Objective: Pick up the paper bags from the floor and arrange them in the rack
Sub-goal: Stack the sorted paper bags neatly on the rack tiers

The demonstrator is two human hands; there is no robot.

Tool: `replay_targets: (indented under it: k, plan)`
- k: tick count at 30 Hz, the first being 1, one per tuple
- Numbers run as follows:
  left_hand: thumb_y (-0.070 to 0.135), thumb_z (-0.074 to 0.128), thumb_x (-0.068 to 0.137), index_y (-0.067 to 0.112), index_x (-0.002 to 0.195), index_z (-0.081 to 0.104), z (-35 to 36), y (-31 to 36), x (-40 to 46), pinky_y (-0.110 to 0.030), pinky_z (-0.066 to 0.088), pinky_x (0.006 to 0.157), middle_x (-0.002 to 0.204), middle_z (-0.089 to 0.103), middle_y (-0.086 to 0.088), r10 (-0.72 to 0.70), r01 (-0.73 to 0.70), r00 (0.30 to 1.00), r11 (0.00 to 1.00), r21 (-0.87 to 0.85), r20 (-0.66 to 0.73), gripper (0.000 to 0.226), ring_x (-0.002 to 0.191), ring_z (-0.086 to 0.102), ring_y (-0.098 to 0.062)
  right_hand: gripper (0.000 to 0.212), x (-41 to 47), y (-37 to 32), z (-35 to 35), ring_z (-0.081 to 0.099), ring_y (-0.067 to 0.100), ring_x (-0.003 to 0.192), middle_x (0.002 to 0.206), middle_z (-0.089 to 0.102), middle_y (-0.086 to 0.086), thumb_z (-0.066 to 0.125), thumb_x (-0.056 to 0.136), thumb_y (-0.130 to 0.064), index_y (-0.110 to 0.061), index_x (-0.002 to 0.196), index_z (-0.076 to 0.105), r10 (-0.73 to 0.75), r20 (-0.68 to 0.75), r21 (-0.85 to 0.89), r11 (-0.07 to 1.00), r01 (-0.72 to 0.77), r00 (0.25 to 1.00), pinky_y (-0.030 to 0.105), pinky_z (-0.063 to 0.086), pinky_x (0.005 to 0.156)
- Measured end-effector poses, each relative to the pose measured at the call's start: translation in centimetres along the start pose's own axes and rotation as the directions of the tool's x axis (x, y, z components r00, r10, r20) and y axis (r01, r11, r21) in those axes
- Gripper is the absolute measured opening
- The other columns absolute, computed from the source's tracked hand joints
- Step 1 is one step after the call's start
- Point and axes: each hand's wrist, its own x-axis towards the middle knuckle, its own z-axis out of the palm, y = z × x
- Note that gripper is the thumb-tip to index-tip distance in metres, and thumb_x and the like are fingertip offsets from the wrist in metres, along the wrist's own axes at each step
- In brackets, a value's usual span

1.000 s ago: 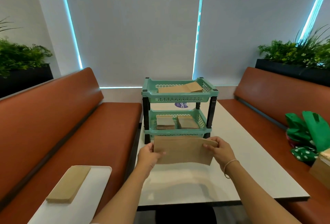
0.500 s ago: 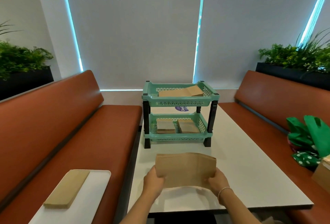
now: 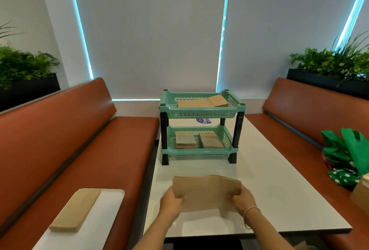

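Note:
I hold a flat brown paper bag (image 3: 206,192) above the near part of the white table (image 3: 279,196). My left hand (image 3: 171,203) grips its left edge and my right hand (image 3: 244,200) grips its right edge. Farther back on the table stands a two-tier mint-green rack (image 3: 201,114). Its top tier carries a few flat paper bags (image 3: 205,101). The lower tier holds two stacks of folded bags (image 3: 199,140) side by side. Another stack of brown bags (image 3: 76,209) lies on a white tray (image 3: 107,205) on the left bench.
Orange-brown benches (image 3: 79,150) run along both sides of the table. Green cloth bags (image 3: 345,154) and a cardboard box (image 3: 361,196) sit on the right bench. Planters with greenery stand behind both backrests.
Both hands have drawn the paper bag back from the rack's lower tier toward me, down near the table's front edge. In the last half second they barely moved.

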Motion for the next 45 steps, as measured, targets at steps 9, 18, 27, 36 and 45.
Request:
replay_targets:
  k: [9,18,27,36,45]
  plan:
    - [0.011,0.055,0.093,0.014,0.133,0.043,-2.6,11.7,3.5,-0.035,0.044,0.099,0.128,0.057,-0.005,0.240,-0.242,0.970,0.968,0.059,0.045,0.042,0.116,0.054,-0.022,0.032,2.5,-11.0,-5.9,0.051,0.023,0.095,0.111,0.059,0.010,0.053,0.083,0.004,-0.014,0.110,0.052,-0.199,-0.114,0.101,0.972,0.210,0.973,0.038,0.045,0.087]
    - [0.013,0.063,0.086,-0.001,0.130,0.041,-5.9,25.6,9.5,-0.041,0.048,0.095,0.125,0.054,-0.017,0.264,-0.268,0.950,0.963,-0.003,-0.165,0.051,0.114,0.055,-0.036,0.022,7.8,-23.9,-9.1,0.051,0.026,0.087,0.095,0.055,0.009,0.045,0.087,0.000,-0.005,0.108,0.048,-0.371,-0.208,0.022,0.923,0.383,0.905,0.036,0.046,0.077]
    - [0.024,0.066,0.088,-0.002,0.125,0.051,-6.3,27.8,17.9,-0.032,0.045,0.093,0.125,0.058,-0.016,0.091,-0.054,0.937,0.992,0.118,-0.337,0.048,0.115,0.056,-0.029,0.047,15.1,-28.1,-6.2,0.053,0.030,0.113,0.124,0.058,0.014,0.044,0.088,0.003,-0.005,0.134,0.047,-0.421,-0.227,-0.054,0.906,0.420,0.878,0.037,0.043,0.096]
    - [0.019,0.061,0.091,-0.001,0.109,0.058,-3.3,27.1,21.1,-0.026,0.040,0.072,0.107,0.060,-0.013,0.157,-0.080,0.927,0.970,0.229,-0.341,0.028,0.095,0.057,-0.024,0.045,20.3,-26.3,-4.6,0.055,0.029,0.109,0.124,0.061,0.011,0.044,0.092,-0.004,-0.016,0.135,0.050,-0.402,-0.235,-0.214,0.910,0.356,0.885,0.036,0.043,0.098]
    - [0.043,0.044,0.093,0.003,0.125,0.047,-3.2,26.8,22.6,-0.035,0.034,0.092,0.124,0.052,-0.012,0.085,0.035,0.980,0.818,0.575,-0.180,0.051,0.108,0.046,-0.027,0.038,21.0,-25.9,-4.0,0.054,0.031,0.113,0.126,0.056,0.016,0.044,0.093,-0.003,-0.005,0.130,0.047,-0.310,-0.178,-0.343,0.909,0.236,0.934,0.035,0.042,0.097]
